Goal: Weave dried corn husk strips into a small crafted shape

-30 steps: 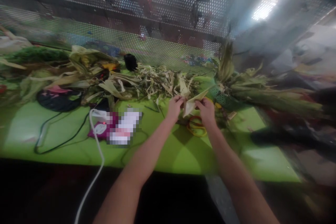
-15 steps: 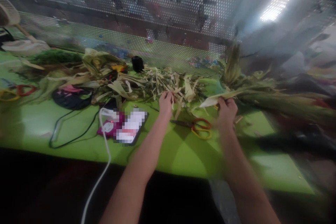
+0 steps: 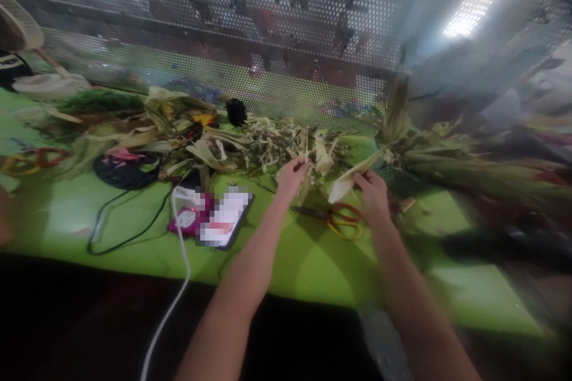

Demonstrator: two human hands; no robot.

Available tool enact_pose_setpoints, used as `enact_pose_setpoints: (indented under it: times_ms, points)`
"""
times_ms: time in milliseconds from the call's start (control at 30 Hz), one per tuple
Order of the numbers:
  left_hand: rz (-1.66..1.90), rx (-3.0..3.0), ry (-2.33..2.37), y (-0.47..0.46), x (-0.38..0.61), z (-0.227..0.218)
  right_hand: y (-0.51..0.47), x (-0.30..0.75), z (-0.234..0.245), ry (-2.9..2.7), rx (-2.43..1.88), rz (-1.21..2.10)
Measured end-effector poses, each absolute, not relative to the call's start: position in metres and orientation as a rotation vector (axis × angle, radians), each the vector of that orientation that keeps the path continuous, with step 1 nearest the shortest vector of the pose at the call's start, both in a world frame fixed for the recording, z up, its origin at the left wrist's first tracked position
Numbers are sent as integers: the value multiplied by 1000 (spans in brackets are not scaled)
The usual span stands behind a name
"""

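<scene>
My right hand [image 3: 372,187] pinches a pale, dry corn husk [image 3: 345,186]; its broad end points down to the left, and its narrow part slants up to the right. To its left, my left hand [image 3: 291,178] has its fingers closed at the front edge of a pile of husk scraps [image 3: 277,143]. What lies between those fingers is too small and blurred to make out. Scissors [image 3: 343,221] with red and yellow handles lie on the green table [image 3: 313,268] below and between both hands.
Left of my arms lie a phone [image 3: 229,214], a magenta packet [image 3: 190,220], a white cable [image 3: 172,297] and a black cord [image 3: 127,244]. Another pair of scissors [image 3: 33,161] lies far left. More husks [image 3: 395,110] stand at the right, before a perforated metal panel [image 3: 286,30].
My left hand has shifted right along the scrap pile. My right hand has come a little left with the husk, which now slants more steeply.
</scene>
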State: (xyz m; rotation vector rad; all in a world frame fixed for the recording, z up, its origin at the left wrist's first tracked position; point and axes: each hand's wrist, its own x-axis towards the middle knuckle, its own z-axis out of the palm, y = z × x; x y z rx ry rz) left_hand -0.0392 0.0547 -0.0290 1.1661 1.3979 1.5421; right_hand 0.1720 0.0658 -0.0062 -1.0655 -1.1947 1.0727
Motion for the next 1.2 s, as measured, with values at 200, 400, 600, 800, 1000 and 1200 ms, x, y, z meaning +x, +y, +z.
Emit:
enact_pose_setpoints:
  times_ms: [200,400,600,800,1000,1200]
  points:
    - [1678,1279,1712,49,-37,-24,61,167,-1,-1278,-1075,1039]
    - [1252,1417,1082,38,-8,-17,59,165,3,-1302,-1089,985]
    - [1321,1365,1202,45,4,-33,57,163,0,-1396,-1094,1016]
    - [1375,1035,1100,41,6,-25,56,159,-7,-1537,-1172,969]
    - [1383,961,1075,38,8,-22,55,158,-3,-1439,-1150,1074]
    - [1268,1103,1093,41,7,-30,56,159,-4,-1398,-1141,1082]
